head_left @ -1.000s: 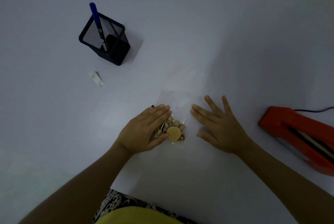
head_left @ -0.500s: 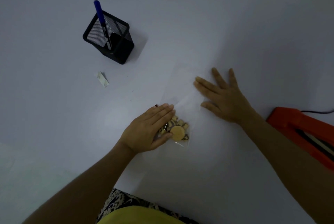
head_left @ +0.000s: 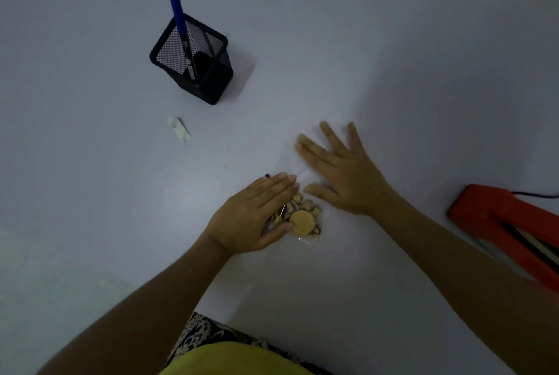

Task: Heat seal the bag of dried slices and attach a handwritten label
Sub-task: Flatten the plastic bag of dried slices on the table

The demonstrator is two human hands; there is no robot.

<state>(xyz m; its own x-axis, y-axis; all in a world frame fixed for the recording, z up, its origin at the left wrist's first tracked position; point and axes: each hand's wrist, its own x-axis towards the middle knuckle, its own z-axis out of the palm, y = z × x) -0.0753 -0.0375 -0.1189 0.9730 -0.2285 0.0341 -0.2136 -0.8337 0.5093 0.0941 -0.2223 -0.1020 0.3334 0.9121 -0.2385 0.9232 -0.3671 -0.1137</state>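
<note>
A clear plastic bag with yellow and brown dried slices lies flat on the white table. My left hand rests flat on the bag's left part, fingers straight, covering some slices. My right hand lies flat with spread fingers on the bag's empty upper part. The orange heat sealer sits at the right edge, partly out of frame. A small white label lies on the table to the upper left. A blue pen stands in a black mesh holder.
A black cord runs from the sealer off the right edge. The table's near edge sits close to my body, where patterned and yellow clothing shows.
My right hand slid up from beside the slices onto the bag's empty upper part, then drew slightly back toward the slices. My left hand stayed on the slices.
</note>
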